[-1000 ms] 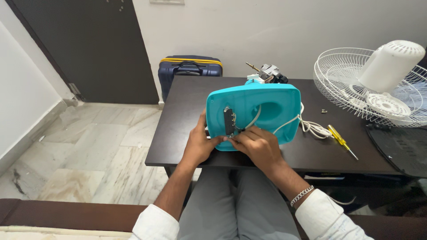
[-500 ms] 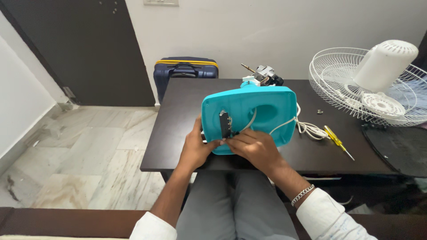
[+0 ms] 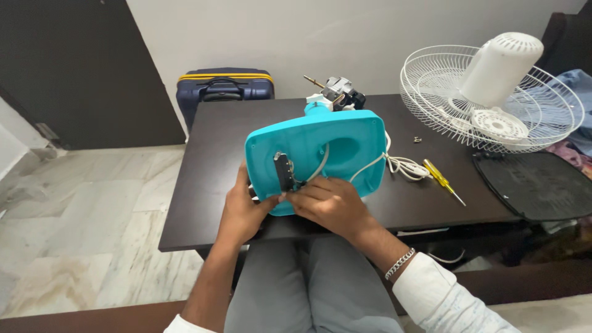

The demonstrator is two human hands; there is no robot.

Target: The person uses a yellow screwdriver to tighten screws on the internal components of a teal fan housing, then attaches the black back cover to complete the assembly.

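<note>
Head view, looking down over a dark surface (image 3: 203,179). Turquoise fan base (image 3: 317,157) tipped up on edge at the near edge of the surface, underside turned toward the camera. Left hand (image 3: 243,213) clasped around the lower left corner of the base, thumb near a small black switch block (image 3: 283,171) set in the underside. Right hand (image 3: 330,203) pressed against the lower middle of the underside, fingers curled at a grey wire (image 3: 317,165) leading out of the switch block; whether pinching the wire or only touching it, cannot tell. Silver bracelet (image 3: 399,263) on the right wrist.

Behind the base, toward the far edge, a bare fan motor (image 3: 339,92) with its shaft pointing up-left. White cord (image 3: 404,165) bundled just right of the base. Yellow-handled screwdriver (image 3: 443,179) lying beside the cord, toward the right edge. Small screws (image 3: 418,139) near the middle right. White wire fan guard (image 3: 493,102) over the far right corner, a white motor cover (image 3: 502,61) resting in it. Black grille (image 3: 536,185) past the right edge. Blue suitcase (image 3: 225,89) on the floor beyond the far left corner.
</note>
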